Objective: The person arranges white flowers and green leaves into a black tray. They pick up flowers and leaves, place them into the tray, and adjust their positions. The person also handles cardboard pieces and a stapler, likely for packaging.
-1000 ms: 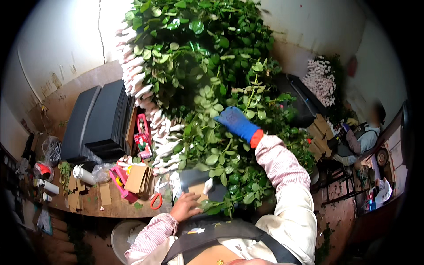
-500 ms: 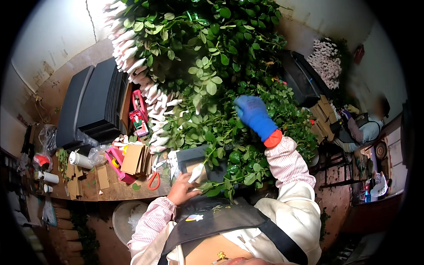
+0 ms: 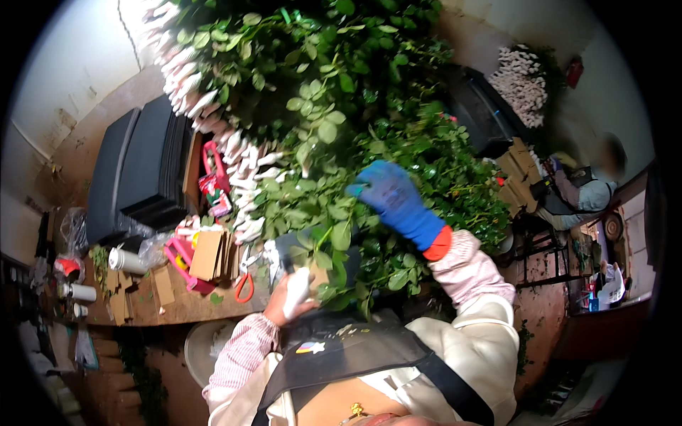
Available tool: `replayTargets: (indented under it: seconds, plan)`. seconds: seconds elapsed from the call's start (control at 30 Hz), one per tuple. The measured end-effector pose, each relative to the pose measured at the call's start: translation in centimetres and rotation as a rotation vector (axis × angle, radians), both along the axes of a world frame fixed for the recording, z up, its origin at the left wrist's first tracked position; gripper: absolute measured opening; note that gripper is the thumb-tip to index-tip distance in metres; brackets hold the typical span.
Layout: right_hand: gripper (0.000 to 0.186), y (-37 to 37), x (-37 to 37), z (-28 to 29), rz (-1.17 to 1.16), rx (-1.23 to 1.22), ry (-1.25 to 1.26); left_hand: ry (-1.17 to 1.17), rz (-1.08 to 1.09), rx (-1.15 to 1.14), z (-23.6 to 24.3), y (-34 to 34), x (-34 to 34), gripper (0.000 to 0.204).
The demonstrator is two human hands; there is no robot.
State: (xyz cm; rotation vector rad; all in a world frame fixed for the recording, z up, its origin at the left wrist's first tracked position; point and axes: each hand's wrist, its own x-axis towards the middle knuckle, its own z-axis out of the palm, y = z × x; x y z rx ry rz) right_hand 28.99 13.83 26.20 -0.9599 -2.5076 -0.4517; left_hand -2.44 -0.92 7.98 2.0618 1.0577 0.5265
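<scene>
My left hand, bare, holds a white netted rose bud low at the table's front, beside a dark pad. Leafy stems rise from it toward my right hand. That hand, in a blue glove, is closed among the foliage with its fingertips on a stem, partly hidden by leaves. Behind both hands lies a tall pile of leafy roses, with white netted heads stacked along its left side.
Dark board stacks, a pink tool, cardboard pieces, orange-handled scissors and a white cylinder sit on the wooden table at left. A co-worker sits at right beside another rose pile.
My left hand has taken hold of the white bud, which came down to it. My right glove moved right, then back a little to the left among the leaves.
</scene>
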Motion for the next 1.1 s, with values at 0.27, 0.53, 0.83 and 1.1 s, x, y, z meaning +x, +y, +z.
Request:
replayTargets:
  seconds: [0.27,0.53,0.83,1.1]
  plan:
    - [0.036,-8.7,3.5,-3.8,-0.227,-0.531,-0.400,-0.107,0.158,0.001,0.6,-0.5,0.4,0.099]
    - [0.026,-11.2,4.1,-10.7,-0.401,-0.694,-0.542,-0.118,0.137,0.002,0.4,-0.7,-0.1,0.087]
    - [0.048,-12.7,11.0,-21.1,-0.227,-0.954,0.283,-0.022,0.090,0.037,0.6,-0.5,0.4,0.059]
    - [0.038,-2.4,6.6,-5.7,-0.429,-0.719,0.047,0.022,0.091,0.059,2.3,-0.1,0.6,0.046]
